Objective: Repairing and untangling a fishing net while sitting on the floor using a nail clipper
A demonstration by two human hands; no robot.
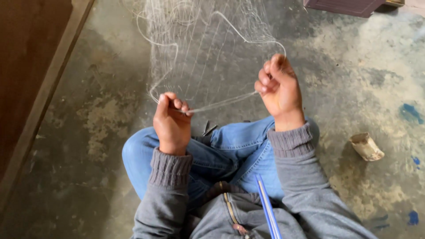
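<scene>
A thin translucent white fishing net (199,53) spreads over the concrete floor ahead of my knees. My left hand (171,121) is closed on the net's edge cord at lower left. My right hand (279,88) pinches the same cord higher up on the right. The cord (223,102) runs taut between both hands. A loop of the cord rises from my right hand and curves back over the net. I sit cross-legged in blue jeans and a grey sweater.
A wooden frame edge (44,93) runs diagonally along the left. A small pale cylindrical spool (366,147) lies on the stained floor at right. A blue and white stick (267,206) rests on my lap. A dark board (345,6) sits at the top right.
</scene>
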